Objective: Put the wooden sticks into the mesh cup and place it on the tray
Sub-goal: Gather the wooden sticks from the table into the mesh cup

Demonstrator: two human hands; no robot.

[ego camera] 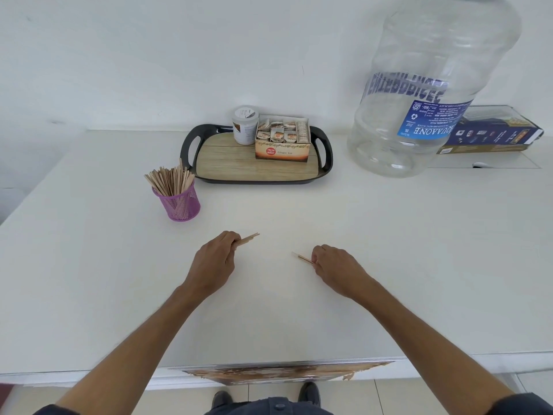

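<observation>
**Sticks in both hands, cup off the tray**

While my left hand [214,259] and right hand [336,265] each pinch wooden sticks [247,238] in curled fingers, the purple mesh cup [181,203], full of sticks, stands on the counter [389,250] at 10 o'clock. Behind it the tray [227,166] holds a tea box [281,139] and jar [244,125]; a water bottle [425,85] looms at 2 o'clock.

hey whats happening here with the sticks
A person is gathering wooden sticks off a white counter. The left hand grips a few sticks, and the right hand pinches another. The purple mesh cup, already full of sticks, stands on the counter beside the tray, not yet on it.
</observation>
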